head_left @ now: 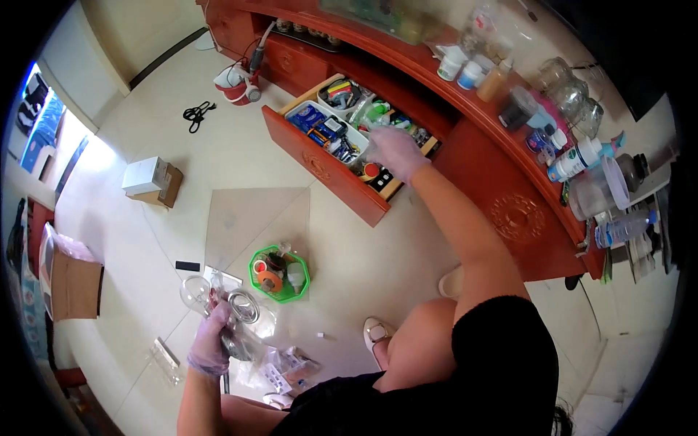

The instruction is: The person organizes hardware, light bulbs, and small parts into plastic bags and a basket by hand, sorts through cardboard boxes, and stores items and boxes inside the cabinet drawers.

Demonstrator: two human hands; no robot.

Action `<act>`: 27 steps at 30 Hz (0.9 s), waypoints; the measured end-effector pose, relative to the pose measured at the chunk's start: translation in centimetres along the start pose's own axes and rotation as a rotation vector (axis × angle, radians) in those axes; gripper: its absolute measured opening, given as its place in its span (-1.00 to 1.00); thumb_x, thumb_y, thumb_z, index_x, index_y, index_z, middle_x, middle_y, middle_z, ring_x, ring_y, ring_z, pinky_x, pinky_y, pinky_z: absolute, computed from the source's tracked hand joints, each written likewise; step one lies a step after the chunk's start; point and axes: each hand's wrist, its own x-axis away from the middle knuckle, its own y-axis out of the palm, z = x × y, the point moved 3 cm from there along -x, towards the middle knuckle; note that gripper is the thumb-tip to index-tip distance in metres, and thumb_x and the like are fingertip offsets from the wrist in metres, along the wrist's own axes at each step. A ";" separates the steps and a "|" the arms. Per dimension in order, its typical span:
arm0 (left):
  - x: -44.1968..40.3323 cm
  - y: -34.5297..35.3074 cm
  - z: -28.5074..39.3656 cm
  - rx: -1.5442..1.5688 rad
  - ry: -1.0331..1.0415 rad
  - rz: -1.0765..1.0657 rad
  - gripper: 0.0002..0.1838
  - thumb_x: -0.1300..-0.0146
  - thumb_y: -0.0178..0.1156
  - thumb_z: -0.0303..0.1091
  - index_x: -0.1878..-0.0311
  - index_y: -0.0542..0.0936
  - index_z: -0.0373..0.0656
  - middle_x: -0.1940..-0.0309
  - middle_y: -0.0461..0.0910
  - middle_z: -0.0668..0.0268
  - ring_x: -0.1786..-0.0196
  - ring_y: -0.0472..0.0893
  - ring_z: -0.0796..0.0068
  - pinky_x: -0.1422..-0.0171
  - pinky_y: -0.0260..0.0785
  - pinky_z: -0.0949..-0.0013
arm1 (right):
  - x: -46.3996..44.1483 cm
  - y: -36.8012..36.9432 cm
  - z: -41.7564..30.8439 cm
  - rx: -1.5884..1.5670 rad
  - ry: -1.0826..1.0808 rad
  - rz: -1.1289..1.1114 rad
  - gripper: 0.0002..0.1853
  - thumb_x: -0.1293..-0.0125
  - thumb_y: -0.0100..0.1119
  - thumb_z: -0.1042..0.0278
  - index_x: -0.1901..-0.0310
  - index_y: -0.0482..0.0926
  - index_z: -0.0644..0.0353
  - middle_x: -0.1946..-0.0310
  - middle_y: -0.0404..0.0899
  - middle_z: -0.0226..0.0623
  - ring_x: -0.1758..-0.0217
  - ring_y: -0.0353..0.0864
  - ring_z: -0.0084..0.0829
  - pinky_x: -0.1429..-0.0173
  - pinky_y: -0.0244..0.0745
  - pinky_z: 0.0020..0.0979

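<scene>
My left hand [209, 344], in a thin clear glove, is closed around a clear glass light bulb [195, 292] and a silvery ring-shaped coil [244, 307], with crumpled clear plastic below them. Also gloved, my right hand [396, 151] reaches into the pulled-out wooden drawer [318, 166], over its right half. Its fingertips are among small items, and I cannot make out whether they grip anything. White trays [353, 154] in the drawer hold blue packs, batteries and small tools. A green basket [305, 288] on the floor holds a white bulb, an orange round piece and other small things.
Bottles and jars [574, 160] crowd the red cabinet top [407, 54]. On the floor are stacked boxes [154, 182], a black cable [198, 115], a red-and-white bucket [234, 87], a cardboard box [75, 287] and plastic packaging [287, 369]. My shoe [378, 334] is near the basket.
</scene>
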 end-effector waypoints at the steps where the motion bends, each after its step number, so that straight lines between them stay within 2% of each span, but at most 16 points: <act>1: 0.1 -0.2 -0.2 0.044 -0.002 -0.021 -0.45 -0.22 0.23 -0.01 -0.18 0.48 -0.13 0.23 0.53 0.44 0.28 0.51 0.64 0.35 0.33 0.54 | 0.3 -1.1 -1.0 0.090 -0.040 -0.021 -0.80 -0.21 0.28 0.25 0.20 0.69 0.14 0.23 0.65 -0.05 0.07 0.63 -0.05 -0.08 0.48 -0.12; 2: 0.4 -0.1 -0.3 0.040 -0.009 -0.020 -0.45 -0.22 0.23 -0.01 -0.18 0.48 -0.13 0.23 0.53 0.44 0.28 0.51 0.64 0.35 0.33 0.54 | 1.1 -1.6 -1.7 0.179 -0.071 -0.046 -0.79 -0.23 0.26 0.25 0.15 0.68 0.11 0.20 0.65 -0.08 0.06 0.63 -0.08 -0.10 0.47 -0.12; 3: 0.8 0.1 -0.2 0.058 -0.023 0.015 -0.46 -0.23 0.22 -0.02 -0.18 0.48 -0.13 0.23 0.53 0.44 0.27 0.51 0.63 0.31 0.34 0.54 | 2.2 -0.6 -2.6 0.487 -0.194 -0.175 -0.80 -0.27 0.22 0.21 0.13 0.67 0.05 0.13 0.66 -0.15 0.05 0.63 -0.15 -0.11 0.43 -0.06; 4: 1.0 0.1 -0.1 0.080 -0.027 0.047 -0.47 -0.23 0.22 -0.03 -0.17 0.49 -0.14 0.23 0.53 0.44 0.26 0.51 0.63 0.28 0.34 0.54 | 3.1 0.9 -2.3 0.488 -0.184 -0.173 -0.80 -0.27 0.22 0.21 0.13 0.67 0.05 0.13 0.66 -0.15 0.05 0.63 -0.15 -0.11 0.43 -0.06; 6: 0.1 -1.4 -1.1 0.090 -0.020 -0.023 -0.48 -0.24 0.22 -0.03 -0.17 0.49 -0.14 0.20 0.54 0.44 0.18 0.52 0.60 0.17 0.37 0.52 | 4.1 2.2 -2.4 0.131 -0.229 0.359 -0.70 -0.31 0.16 0.06 0.26 0.70 0.12 0.26 0.68 -0.04 0.12 0.65 -0.06 -0.28 0.27 0.01; 8: 0.6 -0.8 -0.4 0.080 -0.026 0.035 -0.49 -0.25 0.22 -0.03 -0.17 0.49 -0.13 0.16 0.53 0.44 0.13 0.51 0.58 0.08 0.37 0.48 | 3.9 2.1 -1.8 0.212 -0.236 0.410 -0.70 -0.31 0.16 0.05 0.26 0.71 0.10 0.21 0.69 -0.09 0.07 0.64 -0.06 -0.26 0.36 -0.05; 10: 0.4 -1.2 -0.6 0.075 -0.033 0.039 -0.49 -0.26 0.22 -0.04 -0.17 0.48 -0.13 0.14 0.53 0.43 0.11 0.52 0.57 0.07 0.38 0.46 | 2.1 1.2 -1.0 -0.002 -0.056 -0.200 -0.71 -0.30 0.16 0.07 0.17 0.69 0.09 0.11 0.66 -0.11 0.03 0.63 -0.04 -0.17 0.47 -0.12; 11: 0.2 -1.3 -0.7 0.076 -0.033 0.045 -0.50 -0.27 0.22 -0.05 -0.18 0.48 -0.13 0.12 0.54 0.43 0.10 0.52 0.56 0.07 0.39 0.44 | 0.1 0.2 -1.5 0.165 0.134 -0.369 -0.76 -0.31 0.12 0.20 0.16 0.68 0.12 0.05 0.64 -0.10 0.04 0.62 -0.05 -0.08 0.55 -0.16; 12: 0.3 -1.2 -0.6 0.074 -0.034 0.049 -0.50 -0.27 0.22 -0.05 -0.18 0.48 -0.13 0.12 0.54 0.43 0.10 0.52 0.56 0.07 0.39 0.44 | -0.2 -0.9 -1.4 0.160 0.132 -0.370 -0.76 -0.31 0.12 0.20 0.16 0.68 0.12 0.05 0.64 -0.10 0.04 0.62 -0.05 -0.08 0.55 -0.16; 14: 0.7 -0.7 -0.2 0.129 0.001 0.050 -0.51 -0.29 0.22 -0.08 -0.20 0.47 -0.12 0.10 0.55 0.42 0.09 0.53 0.55 0.06 0.40 0.45 | -0.4 -3.4 -0.7 0.089 0.009 0.156 -0.64 -0.39 -0.13 0.22 0.16 0.65 0.26 0.07 0.59 -0.01 -0.04 0.57 -0.04 -0.15 0.44 -0.13; 15: 0.7 -1.2 -0.3 0.125 -0.001 0.054 -0.51 -0.29 0.22 -0.08 -0.20 0.47 -0.12 0.10 0.55 0.42 0.09 0.53 0.55 0.06 0.40 0.45 | -1.2 -3.1 -0.1 0.082 0.010 0.155 -0.64 -0.39 -0.13 0.22 0.16 0.65 0.26 0.07 0.59 -0.01 -0.04 0.57 -0.04 -0.15 0.44 -0.13; 17: 0.7 -2.0 -0.8 0.158 -0.068 0.015 -0.54 -0.30 0.22 -0.11 -0.19 0.47 -0.10 0.10 0.56 0.43 0.10 0.54 0.56 0.07 0.41 0.46 | -2.9 -1.2 2.1 0.172 0.188 0.018 -0.63 -0.38 -0.13 0.28 -0.04 0.61 0.22 -0.14 0.54 -0.04 -0.22 0.51 -0.10 -0.29 0.38 -0.19; 18: 0.7 -2.1 -0.7 0.157 -0.066 0.022 -0.54 -0.30 0.22 -0.11 -0.19 0.47 -0.10 0.10 0.56 0.43 0.10 0.54 0.56 0.07 0.41 0.46 | -3.1 -0.2 2.8 0.166 0.184 0.018 -0.63 -0.38 -0.13 0.28 -0.04 0.61 0.22 -0.14 0.54 -0.04 -0.22 0.51 -0.10 -0.29 0.38 -0.19; 21: 1.2 -2.4 -0.5 0.176 -0.110 0.074 -0.58 -0.30 0.22 -0.12 -0.15 0.48 -0.08 0.15 0.55 0.44 0.16 0.53 0.59 0.11 0.41 0.48 | -3.9 2.5 4.0 0.237 0.124 0.011 -0.57 -0.39 -0.13 0.31 -0.24 0.51 0.14 -0.39 0.37 -0.17 -0.46 0.31 -0.21 -0.49 0.20 -0.24; 25: 1.2 -3.5 -1.1 0.138 -0.126 0.047 -0.56 -0.30 0.22 -0.09 -0.16 0.48 -0.09 0.15 0.55 0.45 0.14 0.54 0.60 0.09 0.41 0.49 | -4.5 1.6 2.6 0.243 0.245 -0.151 -0.58 -0.39 -0.13 0.33 -0.21 0.54 0.14 -0.35 0.41 -0.18 -0.44 0.34 -0.21 -0.46 0.24 -0.18; 27: 1.3 -3.4 -0.8 0.133 -0.107 0.045 -0.55 -0.30 0.22 -0.08 -0.16 0.49 -0.08 0.15 0.56 0.45 0.13 0.54 0.60 0.08 0.41 0.49 | -2.9 -0.3 -0.1 0.218 0.169 0.221 -0.62 -0.37 -0.09 0.35 -0.14 0.59 0.12 -0.26 0.49 -0.18 -0.36 0.41 -0.20 -0.42 0.26 -0.13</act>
